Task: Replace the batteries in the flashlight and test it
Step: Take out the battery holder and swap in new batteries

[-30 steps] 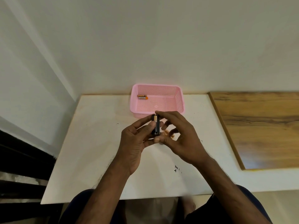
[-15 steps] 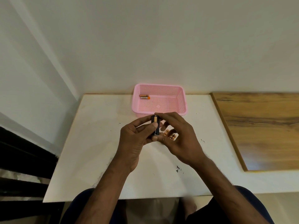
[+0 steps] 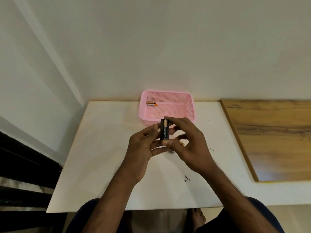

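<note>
A white surface (image 3: 101, 165) lies beneath the grip, marked with small dark specks toward its near edge. Just beyond the grip sits a pink mesh basket (image 3: 190, 106). Well to the right lies a wooden board (image 3: 269, 135). A pale wall (image 3: 168, 47) rises behind.

The battery (image 3: 164, 130) held at centre is black with a copper top. At 12 o'clock, a pink mesh basket (image 3: 190, 108) holds two copper-and-orange batteries (image 3: 151, 103). The table (image 3: 101, 148) is white; at 3 o'clock, a board (image 3: 269, 135) shows brown woodgrain.
</note>
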